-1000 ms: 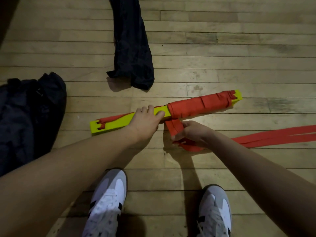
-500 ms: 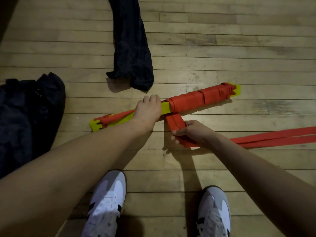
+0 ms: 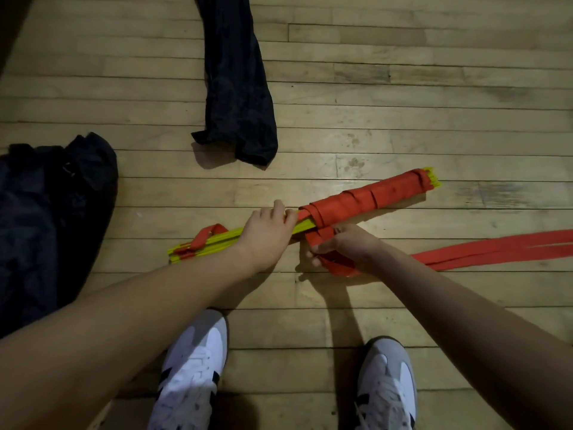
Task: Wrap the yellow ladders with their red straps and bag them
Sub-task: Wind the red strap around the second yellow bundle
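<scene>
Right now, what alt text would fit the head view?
A person's left hand grips a bundle of yellow ladder slats on a wooden floor while the right hand holds the red strap wound round half of it. Two dark bags lie nearby.

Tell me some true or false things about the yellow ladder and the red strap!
1. The left hand grips the yellow ladder. True.
2. The red strap covers the whole ladder. False: its left part is still bare.
3. The right hand holds the strap. True.
4. The ladder is inside the black bag. False: it lies on the wooden floor, apart from the bag.
</scene>
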`<state>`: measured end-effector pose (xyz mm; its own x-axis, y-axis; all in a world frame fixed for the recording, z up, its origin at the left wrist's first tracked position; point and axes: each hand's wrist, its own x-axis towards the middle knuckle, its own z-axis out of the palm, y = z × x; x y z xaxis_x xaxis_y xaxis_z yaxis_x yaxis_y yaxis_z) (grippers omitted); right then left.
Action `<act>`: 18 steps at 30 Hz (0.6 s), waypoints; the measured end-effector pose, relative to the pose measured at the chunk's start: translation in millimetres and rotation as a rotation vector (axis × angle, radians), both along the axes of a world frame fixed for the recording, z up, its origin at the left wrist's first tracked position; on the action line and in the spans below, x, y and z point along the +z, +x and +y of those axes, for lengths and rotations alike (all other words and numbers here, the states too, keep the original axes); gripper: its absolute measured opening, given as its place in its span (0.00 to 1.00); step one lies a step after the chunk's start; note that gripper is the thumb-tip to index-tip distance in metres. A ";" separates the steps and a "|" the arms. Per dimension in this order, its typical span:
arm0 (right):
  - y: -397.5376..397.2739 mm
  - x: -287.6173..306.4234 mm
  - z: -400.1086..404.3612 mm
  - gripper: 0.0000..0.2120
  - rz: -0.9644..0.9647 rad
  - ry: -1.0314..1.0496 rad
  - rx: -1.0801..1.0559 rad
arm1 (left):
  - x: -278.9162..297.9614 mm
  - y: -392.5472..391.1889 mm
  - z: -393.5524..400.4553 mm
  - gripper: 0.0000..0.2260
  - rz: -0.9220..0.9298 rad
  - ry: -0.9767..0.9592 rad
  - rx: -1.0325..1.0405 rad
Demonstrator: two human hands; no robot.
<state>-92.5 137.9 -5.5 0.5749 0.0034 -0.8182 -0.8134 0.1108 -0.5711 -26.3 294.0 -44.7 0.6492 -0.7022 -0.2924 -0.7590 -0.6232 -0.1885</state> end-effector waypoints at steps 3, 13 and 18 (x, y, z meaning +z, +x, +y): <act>-1.6 3.7 -0.8 0.06 0.017 -0.011 0.017 | 4.4 1.1 -7.2 0.25 0.037 0.007 0.093; 5.9 6.6 -6.5 0.07 0.011 -0.027 0.128 | 15.6 42.9 -12.2 0.22 -0.011 0.079 0.165; 8.7 2.8 1.2 0.04 -0.036 -0.007 0.110 | 9.0 37.1 -7.2 0.15 -0.011 0.057 0.100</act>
